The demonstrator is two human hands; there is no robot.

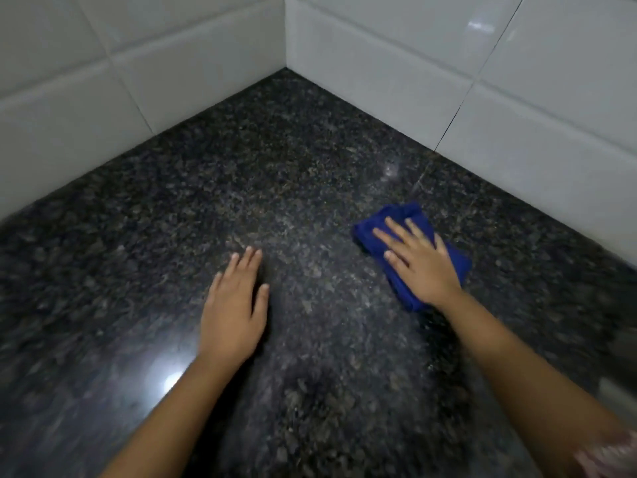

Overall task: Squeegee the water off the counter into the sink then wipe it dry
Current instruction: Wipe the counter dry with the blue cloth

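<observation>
1. Two hands in view. Right hand [418, 258] lies flat, fingers spread, palm pressing a folded blue cloth [401, 220] onto the desk [293, 188]. No pinch grip, only downward pressure. Risk: on a fast stroke the cloth slips out from under the palm or unfolds, and skin drags on stone instead.
2. Left hand [236, 312] is flat and open on the bare desk, holding nothing, probably bracing. Risk: if that patch is wet or already wiped, the palm leaves prints or smears, so it would need a second pass.
3. Cloth sits right of centre, near the right tiled wall [517, 108], well apart from the left hand. It is small against the desk area. Risk: it saturates and just spreads a film, especially if squeegeeing left much water. Can't tell from the glare how wet the surface is.
4. Streaky sheen just beyond the cloth, toward the far right wall; might be residual moisture or a reflection. Risk: dark speckled stone hides wet patches, so spots get missed.
5. Far corner [286, 69] where both walls meet: flat-palm wiping likely won't reach into the joint, and water may stay along the wall edge.
6. Sink and squeegee are not in view; I judge this as the drying stage.
</observation>
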